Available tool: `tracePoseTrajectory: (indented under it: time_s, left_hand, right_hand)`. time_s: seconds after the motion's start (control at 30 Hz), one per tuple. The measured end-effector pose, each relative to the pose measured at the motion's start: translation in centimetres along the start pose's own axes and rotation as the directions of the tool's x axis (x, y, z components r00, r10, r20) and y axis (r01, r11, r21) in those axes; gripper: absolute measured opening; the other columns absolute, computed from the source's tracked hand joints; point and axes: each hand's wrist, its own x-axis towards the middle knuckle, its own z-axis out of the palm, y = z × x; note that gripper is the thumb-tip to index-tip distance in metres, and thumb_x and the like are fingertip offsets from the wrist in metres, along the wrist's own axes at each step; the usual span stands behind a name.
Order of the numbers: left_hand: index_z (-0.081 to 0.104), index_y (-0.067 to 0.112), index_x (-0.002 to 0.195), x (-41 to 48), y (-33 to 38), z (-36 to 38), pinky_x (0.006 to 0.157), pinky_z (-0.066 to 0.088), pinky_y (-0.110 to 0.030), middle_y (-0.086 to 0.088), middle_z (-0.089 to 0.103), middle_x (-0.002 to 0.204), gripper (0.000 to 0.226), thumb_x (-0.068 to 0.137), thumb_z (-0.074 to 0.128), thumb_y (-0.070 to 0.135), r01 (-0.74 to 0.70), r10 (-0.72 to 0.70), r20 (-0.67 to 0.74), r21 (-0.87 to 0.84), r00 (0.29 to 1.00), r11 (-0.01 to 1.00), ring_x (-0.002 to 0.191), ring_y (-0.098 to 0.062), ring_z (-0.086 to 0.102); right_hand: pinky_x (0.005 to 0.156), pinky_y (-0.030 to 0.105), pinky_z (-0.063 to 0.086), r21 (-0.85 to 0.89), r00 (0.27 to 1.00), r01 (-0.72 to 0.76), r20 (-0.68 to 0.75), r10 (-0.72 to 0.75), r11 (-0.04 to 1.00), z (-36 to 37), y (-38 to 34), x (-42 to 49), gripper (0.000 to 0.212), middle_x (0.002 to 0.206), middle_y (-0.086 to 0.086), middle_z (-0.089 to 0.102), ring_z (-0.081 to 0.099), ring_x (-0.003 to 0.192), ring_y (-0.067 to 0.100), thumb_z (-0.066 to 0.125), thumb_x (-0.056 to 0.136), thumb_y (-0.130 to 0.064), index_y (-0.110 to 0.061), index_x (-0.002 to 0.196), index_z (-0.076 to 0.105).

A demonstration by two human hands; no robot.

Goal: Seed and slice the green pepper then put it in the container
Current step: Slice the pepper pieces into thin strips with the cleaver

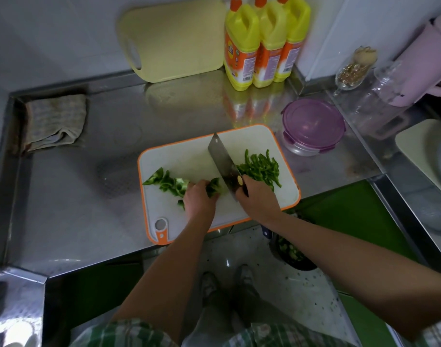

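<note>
Container (pixel 313 126): clear round base, purple clip lid on; stands on the steel counter (pixel 76 196) just beyond the board's right far corner; contents cannot be told. Dark bowl (pixel 292 254) on the floor under the right forearm holds green scraps. Stemmed glass (pixel 350 71) at the back right holds small gold bits; a clear jar (pixel 382 96) and a pink jug (pixel 424 63) stand beside it. Three yellow bottles (pixel 242 46) with orange caps and orange labels stand against the wall; the print is too small to read. Board (pixel 189 156), white with an orange rim, carries all the pepper: strips (pixel 260 169) heaped right of the blade, uncut pieces (pixel 166 181) at the left. Left hand (pixel 199 199), fingers curled down, presses one pepper piece (pixel 214 186) to the board just left of the blade. Right hand (pixel 258 199) is wrapped round the handle of the knife (pixel 222 159), whose edge meets the board beside that piece. A folded cloth (pixel 55 121) lies at the far left, and a yellow board (pixel 176 38) leans on the wall.
</note>
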Motion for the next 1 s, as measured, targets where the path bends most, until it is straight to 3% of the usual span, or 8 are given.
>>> tracePoseTrajectory:
  time_s: [0.13,0.27,0.47,0.63,0.83,1.0]
  left_hand:
    - [0.068,0.015,0.110,0.3,0.1,-0.1,0.081,0.053,-0.034,-0.006,0.070,0.101,0.022,0.088,0.066,0.018,0.056,-0.058,-0.012,-0.128,0.998,0.990,0.094,-0.023,0.064]
    - [0.071,0.014,0.105,0.9,0.1,-0.2,0.083,0.055,-0.041,-0.008,0.073,0.094,0.016,0.091,0.062,0.016,0.136,-0.140,-0.004,-0.213,0.990,0.968,0.092,-0.026,0.066]
    - [0.072,0.014,0.102,1.0,0.4,0.2,0.085,0.055,-0.038,-0.009,0.073,0.095,0.015,0.090,0.064,0.018,0.133,-0.131,0.023,-0.148,0.991,0.980,0.091,-0.027,0.068]
    - [0.071,0.011,0.101,1.1,0.5,0.4,0.078,0.059,-0.040,-0.009,0.073,0.094,0.013,0.091,0.063,0.013,0.145,-0.146,0.006,-0.186,0.989,0.972,0.077,-0.026,0.071]
    - [0.072,0.012,0.102,0.8,0.2,0.7,0.081,0.058,-0.041,-0.010,0.072,0.098,0.019,0.090,0.059,0.004,0.140,-0.145,-0.025,-0.148,0.989,0.979,0.088,-0.027,0.068]
    - [0.070,0.011,0.108,0.7,0.0,0.7,0.084,0.055,-0.038,-0.009,0.071,0.103,0.022,0.091,0.057,0.004,0.067,-0.070,-0.022,-0.127,0.997,0.990,0.095,-0.027,0.065]
  right_hand:
    - [0.046,0.025,0.025,-0.072,0.998,0.028,0.057,-0.024,0.997,-0.4,0.1,-0.1,0.017,0.059,-0.002,0.045,0.045,0.054,0.017,0.047,0.094,-0.020,-0.011,0.079,0.047]
    - [0.046,0.024,0.023,-0.077,0.999,0.043,0.016,-0.042,0.996,-0.7,0.2,-0.4,0.015,0.062,0.001,0.049,0.048,0.055,0.019,0.047,0.094,-0.019,-0.009,0.083,0.050]
    - [0.047,0.023,0.022,-0.131,0.995,0.016,0.101,-0.002,0.991,-0.9,-0.1,-0.3,0.022,0.062,-0.004,0.044,0.042,0.055,0.010,0.047,0.096,-0.026,-0.015,0.078,0.044]
    - [0.047,0.023,0.020,-0.108,0.990,-0.005,0.139,0.021,0.994,-1.1,-0.2,-0.4,0.025,0.061,-0.004,0.041,0.036,0.053,0.006,0.046,0.096,-0.023,-0.015,0.073,0.040]
    - [0.053,0.025,0.026,-0.088,0.983,-0.033,0.177,0.048,0.996,-0.6,-0.9,-0.1,0.027,0.062,-0.004,0.039,0.035,0.054,0.006,0.046,0.095,-0.019,-0.015,0.070,0.038]
    - [0.058,0.028,0.033,-0.152,0.988,-0.034,0.145,0.057,0.988,1.5,-0.7,-0.6,0.016,0.062,-0.004,0.039,0.047,0.063,0.020,0.043,0.098,-0.021,-0.013,0.084,0.041]
